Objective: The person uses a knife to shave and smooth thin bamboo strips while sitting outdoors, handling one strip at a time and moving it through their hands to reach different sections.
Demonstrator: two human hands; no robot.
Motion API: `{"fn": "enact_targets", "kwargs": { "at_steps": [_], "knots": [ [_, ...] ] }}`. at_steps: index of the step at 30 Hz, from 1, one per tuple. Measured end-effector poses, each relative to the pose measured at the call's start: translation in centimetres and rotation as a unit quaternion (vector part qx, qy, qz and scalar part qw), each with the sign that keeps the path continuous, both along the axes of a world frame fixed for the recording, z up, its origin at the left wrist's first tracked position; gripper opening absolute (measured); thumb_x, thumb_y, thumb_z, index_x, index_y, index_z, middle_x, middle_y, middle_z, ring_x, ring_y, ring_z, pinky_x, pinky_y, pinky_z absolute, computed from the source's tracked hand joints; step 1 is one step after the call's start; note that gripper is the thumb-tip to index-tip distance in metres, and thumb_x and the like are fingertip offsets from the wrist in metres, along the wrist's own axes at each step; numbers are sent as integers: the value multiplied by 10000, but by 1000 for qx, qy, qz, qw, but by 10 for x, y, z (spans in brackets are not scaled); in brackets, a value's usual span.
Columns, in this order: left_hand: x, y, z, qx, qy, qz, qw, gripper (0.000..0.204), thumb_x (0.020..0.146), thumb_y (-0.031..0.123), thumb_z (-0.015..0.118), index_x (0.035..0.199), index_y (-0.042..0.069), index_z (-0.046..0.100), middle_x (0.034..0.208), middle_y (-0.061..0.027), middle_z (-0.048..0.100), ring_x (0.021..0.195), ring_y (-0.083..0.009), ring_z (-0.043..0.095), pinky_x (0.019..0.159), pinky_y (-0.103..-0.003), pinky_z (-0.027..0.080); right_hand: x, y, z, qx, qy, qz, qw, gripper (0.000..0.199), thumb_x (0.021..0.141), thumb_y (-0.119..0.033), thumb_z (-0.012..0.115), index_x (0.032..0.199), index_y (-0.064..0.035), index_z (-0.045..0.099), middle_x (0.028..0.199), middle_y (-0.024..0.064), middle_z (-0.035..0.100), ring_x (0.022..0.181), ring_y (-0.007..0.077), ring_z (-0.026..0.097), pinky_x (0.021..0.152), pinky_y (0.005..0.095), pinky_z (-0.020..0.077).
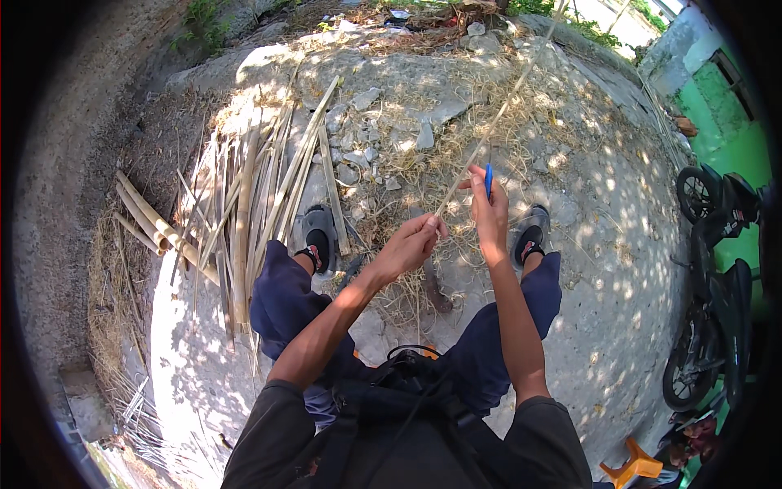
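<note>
A long, thin bamboo strip (507, 104) slants up and away to the right from my hands, reaching toward the far edge. My left hand (412, 244) is closed around its near end, the fingers pinched together. My right hand (490, 209) grips a knife with a blue handle (489, 179), just right of the strip. Its thin blade seems to point away from me, though it is hard to make out. The right fingers reach across to the strip and appear to touch it. Curly bamboo shavings (468, 265) lie on the ground below both hands.
A pile of split bamboo strips (281, 183) lies at the left, beside thick bamboo poles (147, 213). Broken stones (425, 136) are scattered ahead. Motorcycles (709, 326) stand along the right by a green wall (721, 118). An orange stool (631, 466) is at lower right.
</note>
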State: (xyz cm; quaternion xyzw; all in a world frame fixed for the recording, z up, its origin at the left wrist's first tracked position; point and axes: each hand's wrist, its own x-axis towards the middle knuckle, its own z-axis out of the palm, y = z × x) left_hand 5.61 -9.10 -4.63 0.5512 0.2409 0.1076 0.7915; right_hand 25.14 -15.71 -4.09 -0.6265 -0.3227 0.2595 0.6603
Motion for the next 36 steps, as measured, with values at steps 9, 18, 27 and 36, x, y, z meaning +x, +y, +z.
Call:
{"fn": "enact_targets", "kwargs": {
  "at_steps": [9,18,27,36],
  "knots": [
    [-19,17,23,-171,-52,-18,984,347,1209,389,414,1028,138,570,709,87,359,504,-35,244,450,-245,197,-21,-14,10,-70,-342,61,935,358,1091,-369,632,1233,-53,723,933,207,773,841,405,770,715,460,570],
    [-31,18,29,-188,-30,-57,980,377,1205,418,430,964,147,531,708,83,318,522,-40,204,456,-259,152,-14,-16,11,-39,-402,71,912,344,1076,-378,655,1191,-61,725,959,175,774,843,399,763,728,458,580],
    [-56,13,36,-185,7,-116,976,415,1209,425,418,932,136,529,661,89,280,484,-32,194,434,-258,134,29,-9,9,-16,-329,-57,942,324,1109,-355,634,1103,-46,731,780,158,695,651,331,658,621,437,480],
    [-89,28,12,-173,41,-129,976,403,1211,393,427,927,128,536,632,86,282,462,-41,224,423,-265,156,84,0,-18,-95,-433,-159,882,456,1099,-464,617,1161,-34,754,876,182,760,766,366,727,715,445,530]
  ]
}}
